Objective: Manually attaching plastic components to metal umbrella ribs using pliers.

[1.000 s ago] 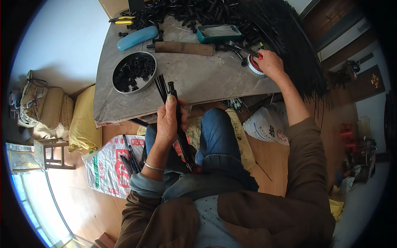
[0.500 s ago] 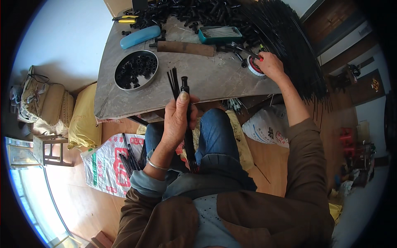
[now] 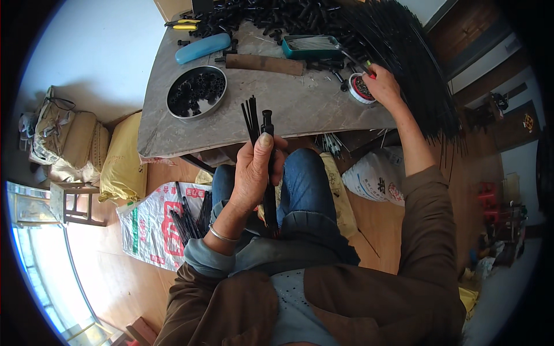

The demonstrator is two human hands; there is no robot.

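My left hand (image 3: 254, 170) is closed around a bundle of thin black rods (image 3: 250, 118) and a black tubular fitting (image 3: 267, 121), held upright above my lap at the table's near edge. The rods fan apart at the top; the lower end hangs between my knees. At the table's right side my right hand (image 3: 383, 86) grips what looks like red-handled pliers (image 3: 352, 59), their dark metal end pointing away and to the left. A small round tin (image 3: 352, 91) with a red inside and tiny bits in it is just beside those fingers. Whether the fingertips also pinch a small piece cannot be made out.
On the table (image 3: 271, 92) are a round pan of black tubes (image 3: 193, 117), a blue case (image 3: 202, 48), a brown strip (image 3: 264, 64) and a green box of thin pins (image 3: 311, 55). Black fittings heap behind; long black rods (image 3: 404, 69) lie right. Sacks (image 3: 124, 158) stand around.
My right hand has risen off the tin, uncovering more of its contents, and the pliers have swung to point farther away. My left hand keeps its hold. The whole view has shifted slightly.
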